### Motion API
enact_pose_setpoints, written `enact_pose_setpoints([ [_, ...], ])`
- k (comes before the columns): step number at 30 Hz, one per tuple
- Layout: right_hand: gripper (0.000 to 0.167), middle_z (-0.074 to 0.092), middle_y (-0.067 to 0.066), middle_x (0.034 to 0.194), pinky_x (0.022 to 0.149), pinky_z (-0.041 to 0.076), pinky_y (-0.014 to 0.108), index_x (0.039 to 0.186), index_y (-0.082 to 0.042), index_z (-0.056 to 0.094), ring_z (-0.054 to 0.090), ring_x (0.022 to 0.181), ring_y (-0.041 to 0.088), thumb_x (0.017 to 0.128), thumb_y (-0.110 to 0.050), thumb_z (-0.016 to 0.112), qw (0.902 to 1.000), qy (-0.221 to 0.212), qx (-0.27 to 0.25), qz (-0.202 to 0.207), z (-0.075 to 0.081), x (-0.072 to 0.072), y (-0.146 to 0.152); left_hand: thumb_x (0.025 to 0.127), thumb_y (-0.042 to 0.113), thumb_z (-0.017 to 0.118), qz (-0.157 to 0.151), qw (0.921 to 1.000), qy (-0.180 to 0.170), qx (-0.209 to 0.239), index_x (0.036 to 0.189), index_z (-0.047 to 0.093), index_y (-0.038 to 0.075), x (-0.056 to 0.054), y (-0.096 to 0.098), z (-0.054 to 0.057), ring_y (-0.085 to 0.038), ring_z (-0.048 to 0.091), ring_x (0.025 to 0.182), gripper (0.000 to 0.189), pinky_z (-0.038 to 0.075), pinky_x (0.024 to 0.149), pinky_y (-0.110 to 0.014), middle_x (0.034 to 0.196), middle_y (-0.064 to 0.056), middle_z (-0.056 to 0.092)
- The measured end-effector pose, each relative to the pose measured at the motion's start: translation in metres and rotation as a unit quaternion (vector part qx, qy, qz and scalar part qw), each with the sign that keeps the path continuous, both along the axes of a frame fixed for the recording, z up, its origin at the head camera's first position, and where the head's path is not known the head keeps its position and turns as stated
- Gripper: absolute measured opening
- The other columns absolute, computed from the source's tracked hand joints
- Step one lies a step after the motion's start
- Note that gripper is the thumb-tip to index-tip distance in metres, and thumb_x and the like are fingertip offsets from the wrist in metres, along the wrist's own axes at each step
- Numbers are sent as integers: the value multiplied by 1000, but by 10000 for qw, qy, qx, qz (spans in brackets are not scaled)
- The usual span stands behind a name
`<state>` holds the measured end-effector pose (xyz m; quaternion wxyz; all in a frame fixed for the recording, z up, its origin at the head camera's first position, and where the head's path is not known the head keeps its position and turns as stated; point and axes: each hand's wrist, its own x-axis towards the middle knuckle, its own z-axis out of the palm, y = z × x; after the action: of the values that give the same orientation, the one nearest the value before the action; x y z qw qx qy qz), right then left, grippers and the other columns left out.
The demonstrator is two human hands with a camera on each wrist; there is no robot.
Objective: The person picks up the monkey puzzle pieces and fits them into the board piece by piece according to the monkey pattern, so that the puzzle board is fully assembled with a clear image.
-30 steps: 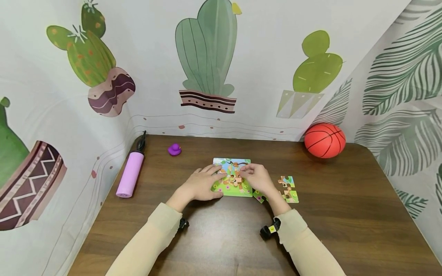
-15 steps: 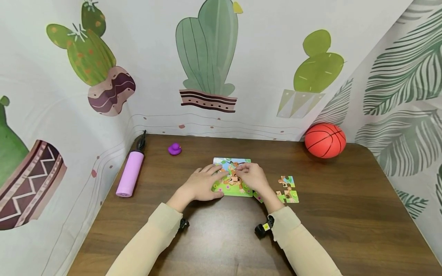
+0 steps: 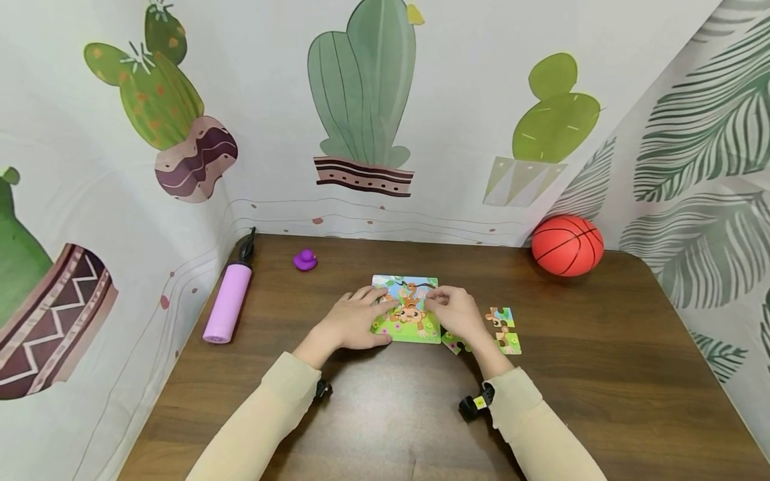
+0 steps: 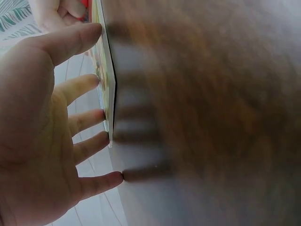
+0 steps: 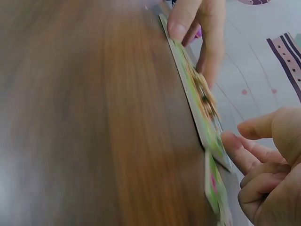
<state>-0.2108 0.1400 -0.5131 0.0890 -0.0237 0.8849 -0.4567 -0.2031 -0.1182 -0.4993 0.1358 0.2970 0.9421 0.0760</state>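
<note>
A jigsaw puzzle board [image 3: 409, 327] with a monkey picture lies flat on the table. My left hand [image 3: 357, 322] rests at its left side, fingers spread. In the left wrist view, the thumb and several fingertips touch the board's edge and face, while the little finger touches the table. At the puzzle's right edge hovers my right hand [image 3: 458, 312]. Its thumb and index finger [image 5: 237, 153] are slightly apart with nothing visible between them; the other fingers curl loosely. Beneath and beside it lie loose puzzle pieces [image 3: 508, 342], one piece [image 5: 211, 183] touching the board's edge.
A purple rubber duck [image 3: 305, 260] sits at the back left, near a pink hand pump [image 3: 228, 302]. A red basketball [image 3: 567, 245] stands at the back right corner. A printed cloth [image 3: 265, 167] hangs behind the wooden table [image 3: 385, 414].
My right hand moved left over the puzzle, then back right to its edge, uncovering the monkey's middle. The left hand has stayed in place.
</note>
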Motion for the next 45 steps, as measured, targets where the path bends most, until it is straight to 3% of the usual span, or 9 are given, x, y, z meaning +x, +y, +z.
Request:
enact_pose_setpoints([
  [4, 22, 75, 4, 95, 53, 46, 34, 113, -12, 77, 59, 62, 20, 100, -28, 70, 9998, 143, 90, -106, 2, 3, 19, 96, 61, 62, -1, 10000, 4, 26, 162, 39, 31, 0, 1, -1, -30, 24, 154, 76, 29, 116, -64, 169, -5, 28],
  [11, 19, 77, 4, 94, 66, 51, 35, 109, -11, 78, 67, 81, 20, 97, -24, 73, 9977, 530, 266, -325, 8, 10, 55, 97, 59, 62, -23, 10000, 14, 41, 162, 39, 30, 0, 2, -1, -32, 24, 154, 75, 29, 117, -64, 169, -7, 26],
  [20, 23, 76, 9, 95, 64, 51, 34, 113, -7, 76, 66, 78, 21, 100, -24, 70, 9950, 690, 419, -585, 10, 15, 103, 96, 57, 66, -369, 9992, 54, 127, 162, 40, 28, 11, 9, 3, -37, 23, 154, 76, 24, 119, -64, 171, -3, 24],
  [23, 26, 76, 8, 98, 69, 50, 35, 115, -6, 76, 66, 83, 23, 100, -26, 69, 9933, 688, 606, -698, 10, 17, 117, 96, 58, 66, -450, 9990, 65, 30, 162, 40, 29, 13, 12, 2, -36, 22, 155, 77, 24, 119, -63, 171, -1, 24],
  [30, 37, 74, 11, 101, 78, 49, 42, 116, -4, 74, 66, 94, 30, 97, -35, 73, 9877, 543, 1244, -780, 4, 26, 141, 96, 59, 65, -418, 9990, -1, -138, 162, 39, 31, 14, 16, 1, -34, 19, 156, 77, 23, 120, -62, 172, 2, 21],
  [35, 61, 71, 14, 107, 81, 50, 49, 123, 0, 69, 64, 98, 33, 90, -51, 78, 9857, 216, 1529, -675, 3, 29, 145, 96, 60, 64, -430, 9989, -15, -180, 162, 39, 31, 13, 17, 1, -35, 19, 156, 77, 23, 120, -61, 173, -1, 19],
  [39, 74, 68, 14, 109, 79, 50, 46, 126, 0, 67, 62, 97, 32, 84, -60, 80, 9848, -31, 1624, -612, 2, 29, 144, 96, 60, 64, -414, 9989, -42, -221, 163, 37, 31, 13, 18, 0, -35, 16, 157, 79, 22, 121, -61, 173, -1, 15],
  [45, 75, 63, 11, 106, 73, 46, 40, 124, -2, 66, 59, 93, 29, 81, -60, 84, 9832, -97, 1728, -581, 2, 29, 141, 95, 57, 65, -375, 9991, -127, -148, 163, 36, 30, 14, 19, 1, -34, 14, 157, 78, 23, 120, -63, 174, -2, 13],
])
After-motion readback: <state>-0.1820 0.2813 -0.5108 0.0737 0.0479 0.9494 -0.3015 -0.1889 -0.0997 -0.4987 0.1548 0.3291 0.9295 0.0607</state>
